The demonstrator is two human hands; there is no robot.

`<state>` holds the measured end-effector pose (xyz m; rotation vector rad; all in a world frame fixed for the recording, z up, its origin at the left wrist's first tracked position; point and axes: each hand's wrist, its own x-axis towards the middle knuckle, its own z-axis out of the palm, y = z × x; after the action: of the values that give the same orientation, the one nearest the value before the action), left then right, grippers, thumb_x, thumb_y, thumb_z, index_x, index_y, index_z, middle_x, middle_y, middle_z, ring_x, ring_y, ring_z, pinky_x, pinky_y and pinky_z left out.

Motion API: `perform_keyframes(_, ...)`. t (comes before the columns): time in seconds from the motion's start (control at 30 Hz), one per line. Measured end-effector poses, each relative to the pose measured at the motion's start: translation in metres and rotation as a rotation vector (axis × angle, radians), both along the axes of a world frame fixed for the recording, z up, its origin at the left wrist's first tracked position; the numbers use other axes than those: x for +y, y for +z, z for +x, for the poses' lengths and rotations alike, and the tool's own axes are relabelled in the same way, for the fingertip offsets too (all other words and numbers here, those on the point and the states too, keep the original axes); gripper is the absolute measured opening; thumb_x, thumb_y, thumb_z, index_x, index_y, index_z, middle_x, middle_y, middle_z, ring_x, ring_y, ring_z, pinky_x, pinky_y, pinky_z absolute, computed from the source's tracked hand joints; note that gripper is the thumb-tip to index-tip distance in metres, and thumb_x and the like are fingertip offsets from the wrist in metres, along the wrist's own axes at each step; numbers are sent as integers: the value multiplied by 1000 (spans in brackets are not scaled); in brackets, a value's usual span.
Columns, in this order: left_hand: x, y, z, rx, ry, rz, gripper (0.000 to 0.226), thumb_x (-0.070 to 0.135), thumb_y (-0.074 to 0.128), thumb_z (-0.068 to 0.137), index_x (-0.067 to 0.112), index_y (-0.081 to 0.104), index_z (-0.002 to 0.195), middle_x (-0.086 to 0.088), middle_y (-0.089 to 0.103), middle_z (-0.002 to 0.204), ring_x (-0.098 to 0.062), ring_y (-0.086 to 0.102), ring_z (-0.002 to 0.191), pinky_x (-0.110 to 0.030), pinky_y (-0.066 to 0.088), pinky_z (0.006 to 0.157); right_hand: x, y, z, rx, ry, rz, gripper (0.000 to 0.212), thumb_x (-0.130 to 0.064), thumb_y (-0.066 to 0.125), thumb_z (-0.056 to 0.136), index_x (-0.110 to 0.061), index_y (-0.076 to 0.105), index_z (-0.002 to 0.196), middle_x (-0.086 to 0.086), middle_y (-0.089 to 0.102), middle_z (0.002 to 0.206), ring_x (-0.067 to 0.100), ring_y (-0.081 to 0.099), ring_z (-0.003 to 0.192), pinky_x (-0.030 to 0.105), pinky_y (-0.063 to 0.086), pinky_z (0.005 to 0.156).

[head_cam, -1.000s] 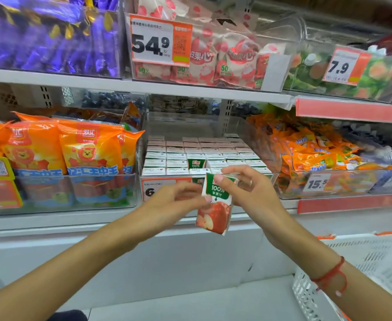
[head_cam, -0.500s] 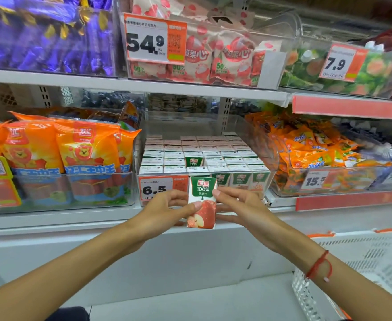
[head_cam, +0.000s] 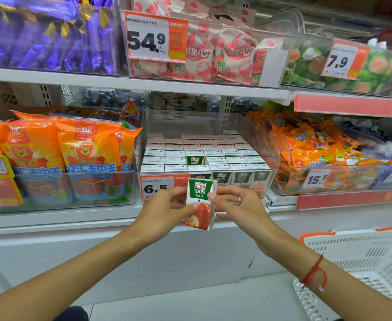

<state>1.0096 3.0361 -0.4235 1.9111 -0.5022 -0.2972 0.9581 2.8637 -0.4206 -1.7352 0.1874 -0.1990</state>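
Note:
A small apple juice carton (head_cam: 199,202), green and white on top with a red apple below, is held upright in front of the middle shelf. My left hand (head_cam: 164,209) pinches its left side and my right hand (head_cam: 236,207) pinches its right side with thumb and fingers. Behind it, a clear bin (head_cam: 269,179) holds several rows of the same cartons, with one gap near the front row. A 6.5 price tag (head_cam: 157,187) on the bin is partly hidden by my left hand.
Orange sausage packs (head_cam: 74,154) fill the bin to the left, orange snack bags (head_cam: 317,147) the bin to the right. The upper shelf (head_cam: 144,81) carries candy bins. A white shopping basket (head_cam: 364,262) with an orange rim sits at lower right.
The carton was tilted and gripped at the top by my right hand; both hands then lowered it, turned it upright and now hold it by its sides.

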Motion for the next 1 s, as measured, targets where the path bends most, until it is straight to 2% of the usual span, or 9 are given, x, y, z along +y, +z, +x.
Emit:
perform_keyframes(0.17, -1, 1, -5, -30, 52, -7, 42, 42, 82, 71, 38, 64, 109, 14, 73, 101, -6, 68, 95, -26, 56, 84, 10, -1, -2, -56, -71, 10, 26, -33, 82, 73, -20, 69, 92, -6, 76, 81, 8, 73, 78, 26, 59, 72)
perform_keyframes(0.3, 5, 8, 1, 115, -15, -62, 30, 32, 80, 77, 37, 70, 105, 19, 74, 89, 10, 66, 79, -4, 47, 58, 7, 7, -3, -13, 2, 59, 25, -36, 74, 82, -15, 71, 95, -2, 76, 83, 13, 74, 75, 22, 59, 67)
perform_keyframes(0.37, 8, 12, 5, 179, -53, -31, 31, 33, 79, 78, 38, 69, 107, 22, 74, 91, 10, 66, 85, -6, 49, 65, 4, 11, -3, -3, 17, 61, 26, -37, 71, 85, -14, 72, 96, -3, 76, 81, 15, 74, 73, 19, 57, 62)
perform_keyframes(0.43, 10, 14, 6, 246, -77, -14, 38, 35, 78, 78, 33, 68, 115, 17, 74, 98, 3, 67, 96, -16, 52, 84, 3, 12, -3, -14, 16, 67, 24, -37, 70, 85, -15, 70, 97, 1, 76, 79, 17, 73, 70, 20, 58, 63)
perform_keyframes(0.5, 10, 15, 7, 299, -92, -18, 39, 37, 75, 80, 29, 67, 118, 12, 75, 103, -4, 67, 104, -27, 49, 98, 2, 12, -3, -31, 19, 79, 21, -35, 71, 85, -19, 69, 100, 4, 76, 79, 15, 72, 67, 20, 58, 64)
perform_keyframes(0.57, 10, 17, 6, 339, -78, -47, 33, 36, 73, 83, 30, 69, 115, 13, 74, 104, -5, 65, 107, -32, 45, 104, 1, 12, -3, -48, 40, 55, 19, -32, 72, 84, -25, 68, 102, 0, 76, 83, 12, 72, 71, 18, 56, 64)
perform_keyframes(0.73, 12, 19, 8, 379, -45, -185, 24, 32, 69, 87, 28, 71, 111, 13, 74, 106, -5, 66, 107, -30, 46, 101, 3, 10, -4, -22, 186, -13, 33, -27, 72, 85, -32, 66, 117, -9, 72, 105, 7, 68, 99, 23, 56, 86)
perform_keyframes(0.83, 11, 18, 7, 390, -58, -246, 28, 32, 67, 88, 24, 69, 114, 8, 75, 106, -8, 69, 103, -27, 50, 94, 4, 10, -3, -12, 202, 15, 36, -28, 70, 86, -32, 63, 122, -9, 72, 110, 3, 67, 102, 22, 55, 88)
perform_keyframes(1.0, 8, 15, 7, 354, -74, -262, 23, 36, 65, 89, 27, 69, 110, 9, 75, 102, -4, 70, 97, -21, 51, 83, 2, 9, -2, 25, 260, 48, 36, -24, 67, 89, -33, 59, 123, -11, 74, 102, 6, 68, 100, 24, 55, 89)
